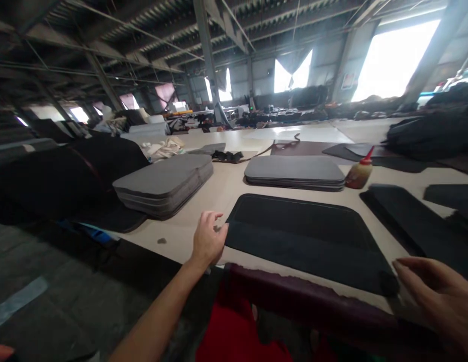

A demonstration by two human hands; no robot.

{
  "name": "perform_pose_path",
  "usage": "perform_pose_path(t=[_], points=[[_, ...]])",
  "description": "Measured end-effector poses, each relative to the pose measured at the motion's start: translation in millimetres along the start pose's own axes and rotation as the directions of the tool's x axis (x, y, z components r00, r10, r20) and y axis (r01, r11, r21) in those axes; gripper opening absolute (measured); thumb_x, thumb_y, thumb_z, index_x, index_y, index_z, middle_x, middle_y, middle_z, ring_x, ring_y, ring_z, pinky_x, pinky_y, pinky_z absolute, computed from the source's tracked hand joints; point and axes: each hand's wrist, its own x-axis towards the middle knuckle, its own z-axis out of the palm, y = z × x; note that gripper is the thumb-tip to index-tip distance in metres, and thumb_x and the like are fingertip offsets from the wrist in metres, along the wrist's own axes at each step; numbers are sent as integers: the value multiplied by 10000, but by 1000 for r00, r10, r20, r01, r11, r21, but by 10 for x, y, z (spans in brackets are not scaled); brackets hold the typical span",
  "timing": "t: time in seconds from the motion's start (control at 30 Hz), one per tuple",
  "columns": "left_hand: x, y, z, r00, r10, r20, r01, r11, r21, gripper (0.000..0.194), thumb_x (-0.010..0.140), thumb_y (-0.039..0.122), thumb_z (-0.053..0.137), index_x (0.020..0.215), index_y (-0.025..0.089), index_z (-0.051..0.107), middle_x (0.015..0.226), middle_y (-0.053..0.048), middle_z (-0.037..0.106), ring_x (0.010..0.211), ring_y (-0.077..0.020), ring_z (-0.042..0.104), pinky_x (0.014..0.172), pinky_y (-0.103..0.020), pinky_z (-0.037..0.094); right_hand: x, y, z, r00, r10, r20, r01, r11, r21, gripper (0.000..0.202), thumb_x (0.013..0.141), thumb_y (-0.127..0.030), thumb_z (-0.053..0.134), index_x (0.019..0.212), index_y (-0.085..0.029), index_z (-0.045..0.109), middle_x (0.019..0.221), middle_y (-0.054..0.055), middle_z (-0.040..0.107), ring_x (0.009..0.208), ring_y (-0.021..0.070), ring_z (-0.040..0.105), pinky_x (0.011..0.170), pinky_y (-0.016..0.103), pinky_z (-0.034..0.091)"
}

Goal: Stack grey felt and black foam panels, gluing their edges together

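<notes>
Black padded panel (305, 241) is lying flat at the table's (226, 188) near edge — likely light and floppy, best gripped at its ends. Left hand (208, 240) is touching its left end, fingers loosely spread; right hand (437, 294) is hovering wide by the right end.

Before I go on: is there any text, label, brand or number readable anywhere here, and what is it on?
None can be read.
Squeeze bottle with red cap: no label text can be made out.
Sign on the far wall: a pale and red patch, too small and blurred to read.
Dark panel between the left hand and right hand: plain, no marking.
Grey pad stacks: no print visible.
</notes>
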Motion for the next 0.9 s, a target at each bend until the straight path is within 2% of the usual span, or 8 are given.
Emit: perform_pose_path(t=[0.07, 0.1, 0.17, 0.27, 0.37, 0.57, 0.77, 0.9], points=[[-12, 258, -2, 965, 222, 136, -213, 974, -81, 215, 927, 332, 580, 1094, 206, 627, 1149, -88, 636, 1146, -250, 574, 1041, -401, 451, -156, -412, -27, 990, -104, 94, 99, 993, 61, 301, 803, -595, 598, 930, -345, 710, 967, 133, 735, 712, 273, 683, 650, 442, 512], [-18, 396, 19, 916, 331, 227, -307, 942, -133, 265, 945, 379, 569, 1133, 205, 636, 1196, -93, 643, 1197, -256, 554, 1078, -413, 426, -231, -622, 7, 970, -235, 62, 230, 970, 82, 349, 845, -597, 531, 971, -320, 703, 1035, 119, 729, 806, 289, 696, 732, 460, 539], [-39, 653, 103, 775, 480, 410, -428, 877, -217, 419, 952, 472, 562, 1274, 209, 609, 1376, -104, 584, 1344, -272, 463, 1161, -436, 349, -357, -980, 167, 866, -479, 141, 474, 878, 73, 420, 950, -518, 419, 1149, -260, 684, 1242, 113, 675, 1073, 302, 663, 914, 473, 539], [-102, 904, 288, 579, 517, 630, -501, 836, -225, 681, 921, 605, 552, 1480, 232, 443, 1574, -104, 394, 1481, -304, 294, 1224, -498, 235, -473, -1255, 495, 659, -665, 350, 700, 713, 35, 488, 1020, -373, 352, 1397, -150, 568, 1494, 115, 494, 1401, 294, 421, 1143, 485, 389], [-169, 954, 430, 501, 464, 730, -532, 831, -163, 811, 896, 684, 524, 1543, 236, 330, 1618, -105, 301, 1509, -317, 227, 1232, -551, 175, -542, -1288, 679, 591, -645, 484, 745, 666, -23, 581, 1027, -434, 395, 1489, -88, 458, 1565, 140, 371, 1464, 312, 308, 1190, 533, 299], [-167, 599, 363, 517, 426, 742, -591, 805, -51, 806, 912, 720, 443, 1564, 280, 265, 1639, -61, 228, 1523, -308, 177, 1229, -549, 199, -619, -1177, 497, 626, -540, 563, 698, 710, -95, 821, 995, -658, 342, 1530, -35, 369, 1605, 186, 239, 1496, 333, 211, 1219, 543, 198], [-125, -90, 169, 644, 390, 658, -587, 804, 97, 788, 932, 674, 447, 1568, 246, 265, 1632, -82, 227, 1496, -324, 259, 1207, -529, 286, -592, -789, 225, 790, -345, 508, 547, 770, -329, 990, 937, -772, 308, 1524, 25, 344, 1599, 246, 194, 1501, 367, 153, 1220, 527, 192], [-94, -434, 64, 660, 451, 601, -633, 765, 121, 832, 914, 642, 517, 1580, 247, 211, 1607, -88, 294, 1457, -320, 350, 1202, -514, 307, -575, -519, 153, 853, -303, 425, 484, 766, -424, 1024, 929, -781, 301, 1492, 71, 376, 1574, 289, 223, 1487, 385, 197, 1212, 528, 219]])
